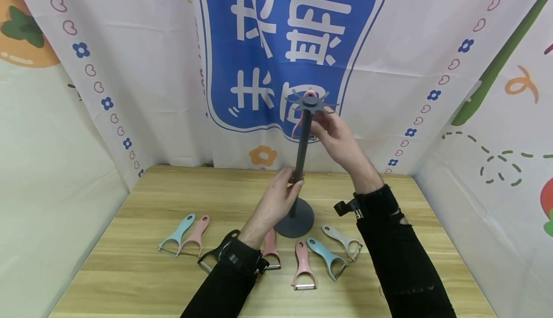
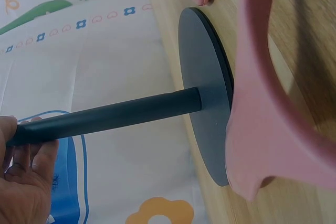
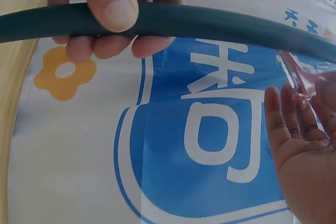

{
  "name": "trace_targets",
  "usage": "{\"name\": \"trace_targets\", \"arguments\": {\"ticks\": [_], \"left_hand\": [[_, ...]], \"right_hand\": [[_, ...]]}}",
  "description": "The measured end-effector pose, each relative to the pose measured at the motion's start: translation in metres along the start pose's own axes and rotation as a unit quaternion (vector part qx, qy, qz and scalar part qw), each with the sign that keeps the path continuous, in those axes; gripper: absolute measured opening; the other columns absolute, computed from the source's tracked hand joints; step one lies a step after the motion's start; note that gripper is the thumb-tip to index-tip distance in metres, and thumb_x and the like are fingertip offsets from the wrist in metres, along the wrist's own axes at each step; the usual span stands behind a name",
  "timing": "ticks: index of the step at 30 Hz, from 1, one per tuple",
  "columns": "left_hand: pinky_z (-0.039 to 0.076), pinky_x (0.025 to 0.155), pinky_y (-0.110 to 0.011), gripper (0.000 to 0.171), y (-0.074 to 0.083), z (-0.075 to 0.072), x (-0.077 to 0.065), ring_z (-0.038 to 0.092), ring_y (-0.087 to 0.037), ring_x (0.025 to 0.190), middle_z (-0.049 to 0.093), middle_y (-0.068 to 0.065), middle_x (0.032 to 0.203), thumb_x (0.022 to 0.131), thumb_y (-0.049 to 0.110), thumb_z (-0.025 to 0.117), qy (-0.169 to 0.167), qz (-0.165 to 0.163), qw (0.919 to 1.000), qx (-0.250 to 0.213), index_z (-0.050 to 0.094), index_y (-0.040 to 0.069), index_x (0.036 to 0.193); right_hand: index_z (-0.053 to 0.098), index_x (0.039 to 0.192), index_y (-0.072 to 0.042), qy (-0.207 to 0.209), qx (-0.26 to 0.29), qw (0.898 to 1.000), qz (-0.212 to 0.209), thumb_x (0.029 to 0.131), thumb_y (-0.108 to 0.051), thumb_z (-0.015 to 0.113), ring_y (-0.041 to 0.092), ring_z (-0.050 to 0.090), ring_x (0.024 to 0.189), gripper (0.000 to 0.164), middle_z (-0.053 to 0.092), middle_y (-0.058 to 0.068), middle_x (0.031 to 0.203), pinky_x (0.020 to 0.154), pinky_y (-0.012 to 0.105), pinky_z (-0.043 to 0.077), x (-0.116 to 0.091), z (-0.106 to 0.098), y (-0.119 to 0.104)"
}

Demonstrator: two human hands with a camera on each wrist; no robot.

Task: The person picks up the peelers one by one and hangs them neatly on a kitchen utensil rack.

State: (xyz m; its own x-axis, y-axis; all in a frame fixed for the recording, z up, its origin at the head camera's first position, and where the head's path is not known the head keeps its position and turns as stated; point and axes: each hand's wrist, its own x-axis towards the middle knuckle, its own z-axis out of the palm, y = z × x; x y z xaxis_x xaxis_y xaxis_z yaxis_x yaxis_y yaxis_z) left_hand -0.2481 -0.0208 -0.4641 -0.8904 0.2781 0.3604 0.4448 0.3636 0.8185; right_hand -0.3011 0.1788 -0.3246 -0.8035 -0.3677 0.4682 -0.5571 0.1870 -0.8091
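My left hand (image 1: 276, 198) grips the pole of a dark grey stand (image 1: 304, 145), thumb on one side and fingers on the other. The stand's round base (image 1: 298, 224) is on the table, and a ring of hooks (image 1: 310, 103) tops the pole. Up beside those hooks, my right hand (image 1: 339, 140) pinches a pink peeler (image 3: 302, 74), whose handle end shows behind the hook ring in the head view. The pole and the fingers partly hide this peeler. In the right wrist view, its blade end lies at my fingertips.
On the wooden table (image 1: 173, 188), a blue peeler (image 1: 178, 234) and a pink one lie at left. A black peeler (image 1: 223, 248) is partly under my left wrist. Pink, blue and grey peelers (image 1: 339, 236) lie before the base. A printed cloth (image 1: 173, 92) hangs behind.
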Motion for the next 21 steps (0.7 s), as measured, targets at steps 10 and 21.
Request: {"name": "trace_targets", "arguments": {"ticks": [10, 21], "left_hand": [[0.073, 0.114, -0.047, 0.025, 0.001, 0.000, 0.000, 0.079, -0.034, 0.132, 0.074, -0.017, 0.138, 0.121, 0.014, 0.067, 0.004, 0.003, 1.0000, -0.004, 0.069, 0.003, 0.144], [0.073, 0.114, -0.048, 0.024, 0.001, 0.000, 0.000, 0.079, -0.033, 0.132, 0.073, -0.017, 0.138, 0.121, 0.015, 0.067, 0.005, -0.007, 0.9999, -0.007, 0.070, 0.005, 0.143]], "right_hand": [[0.046, 0.175, 0.002, 0.006, -0.025, 0.999, 0.034, 0.123, -0.005, 0.057, 0.019, 0.067, 0.139, 0.053, 0.061, 0.029, 0.162, 0.116, 0.020, 0.061, -0.021, -0.010, 0.012], [0.045, 0.175, 0.005, -0.001, -0.042, 0.999, 0.033, 0.123, -0.003, 0.057, 0.031, 0.068, 0.141, 0.054, 0.060, 0.036, 0.158, 0.117, 0.015, 0.060, -0.050, -0.017, 0.025]]}}
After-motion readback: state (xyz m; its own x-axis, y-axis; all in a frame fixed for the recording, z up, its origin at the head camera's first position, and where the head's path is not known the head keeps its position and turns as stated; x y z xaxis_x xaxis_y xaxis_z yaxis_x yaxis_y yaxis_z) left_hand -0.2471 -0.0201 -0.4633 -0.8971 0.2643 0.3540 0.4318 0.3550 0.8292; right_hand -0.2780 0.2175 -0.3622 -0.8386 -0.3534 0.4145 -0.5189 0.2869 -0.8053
